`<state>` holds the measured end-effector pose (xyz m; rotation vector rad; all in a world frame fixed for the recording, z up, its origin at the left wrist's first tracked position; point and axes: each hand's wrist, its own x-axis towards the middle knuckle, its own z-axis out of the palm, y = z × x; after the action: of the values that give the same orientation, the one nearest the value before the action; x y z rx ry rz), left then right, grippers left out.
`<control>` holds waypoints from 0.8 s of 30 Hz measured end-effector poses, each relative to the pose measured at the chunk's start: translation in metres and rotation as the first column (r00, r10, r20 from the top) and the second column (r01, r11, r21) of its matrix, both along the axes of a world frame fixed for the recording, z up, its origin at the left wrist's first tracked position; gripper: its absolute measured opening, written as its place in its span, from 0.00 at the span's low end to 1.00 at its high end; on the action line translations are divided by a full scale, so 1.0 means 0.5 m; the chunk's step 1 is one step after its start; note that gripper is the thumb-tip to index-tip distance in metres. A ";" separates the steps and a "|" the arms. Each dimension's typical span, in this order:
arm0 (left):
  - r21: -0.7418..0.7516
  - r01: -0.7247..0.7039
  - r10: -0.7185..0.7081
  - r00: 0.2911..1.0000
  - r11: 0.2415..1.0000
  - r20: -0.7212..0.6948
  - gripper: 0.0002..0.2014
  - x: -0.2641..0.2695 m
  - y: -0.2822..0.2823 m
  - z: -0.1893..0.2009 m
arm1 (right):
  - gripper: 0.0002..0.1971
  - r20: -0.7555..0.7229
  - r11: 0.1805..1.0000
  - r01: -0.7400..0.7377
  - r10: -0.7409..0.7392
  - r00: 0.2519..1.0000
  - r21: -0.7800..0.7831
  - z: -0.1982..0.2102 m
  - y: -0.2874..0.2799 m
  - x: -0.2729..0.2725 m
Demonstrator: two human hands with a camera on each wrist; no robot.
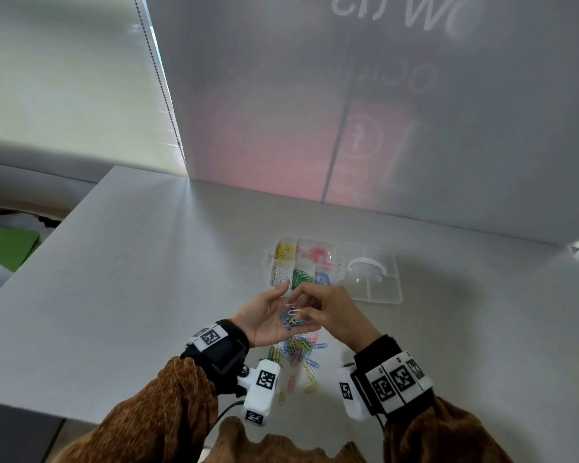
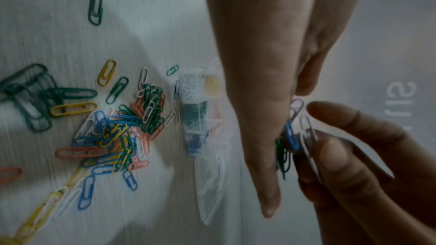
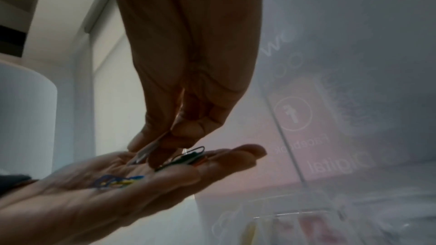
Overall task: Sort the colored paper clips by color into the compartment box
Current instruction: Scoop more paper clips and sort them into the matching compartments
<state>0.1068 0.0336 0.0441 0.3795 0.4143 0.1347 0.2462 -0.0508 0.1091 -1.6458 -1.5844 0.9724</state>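
A: Where's the clip?

B: The right hand (image 1: 331,312) pinches a white paper clip (image 2: 306,133) just above the left hand (image 1: 268,317), whose flat, upturned palm carries several mixed clips (image 3: 118,183).

A: And the compartment box (image 1: 375,295)?

B: Lid open; yellow, red, white, green, blue, each in its own cell. Its other cells are too blurry to judge. A loose pile (image 1: 301,349) lies below the hands.
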 end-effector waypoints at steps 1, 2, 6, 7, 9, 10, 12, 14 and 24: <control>0.005 -0.001 0.001 1.000 1.000 -0.001 0.27 -0.001 0.000 0.000 | 0.10 -0.017 1.000 0.004 -0.004 1.000 0.002 0.001 0.000 0.002; 0.002 -0.004 0.004 1.000 1.000 0.000 0.27 -0.002 0.000 0.001 | 0.10 -0.037 1.000 0.023 -0.023 0.999 0.008 0.002 0.000 0.006; -0.034 0.002 -0.003 1.000 0.999 -0.015 0.36 -0.001 -0.005 0.007 | 0.09 0.016 0.995 0.071 -0.073 0.997 0.074 0.000 0.005 0.006; -0.038 0.008 -0.008 1.000 0.999 -0.011 0.38 0.002 -0.007 0.007 | 0.08 0.065 0.993 0.049 -0.056 0.996 0.104 -0.003 0.008 0.002; -0.036 0.009 -0.009 1.000 0.999 0.005 0.40 0.005 -0.010 0.005 | 0.07 0.148 0.988 0.008 -0.031 0.988 0.153 -0.011 0.012 -0.004; -0.044 0.005 -0.004 1.000 0.999 0.010 0.41 0.006 -0.010 0.005 | 0.05 0.176 0.987 -0.004 -0.025 0.984 0.162 -0.015 0.014 -0.005; -0.074 -0.014 0.016 1.000 0.997 0.018 0.41 0.006 -0.010 0.007 | 0.03 0.231 0.988 -0.029 -0.008 0.973 0.155 -0.020 0.015 -0.003; -0.097 -0.027 0.029 0.999 0.995 0.027 0.41 0.005 -0.009 0.008 | 0.03 0.294 0.987 -0.068 0.023 0.956 0.145 -0.027 0.015 -0.003; 0.005 0.027 -0.026 0.995 1.000 -0.099 0.41 0.001 -0.007 0.020 | 0.02 -0.701 0.954 0.229 -0.297 0.648 -0.193 -0.003 0.002 0.014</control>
<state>0.1075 0.0301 0.0539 0.3987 0.5062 0.0917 0.2533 -0.0498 0.1074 -1.2377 -0.7388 1.3268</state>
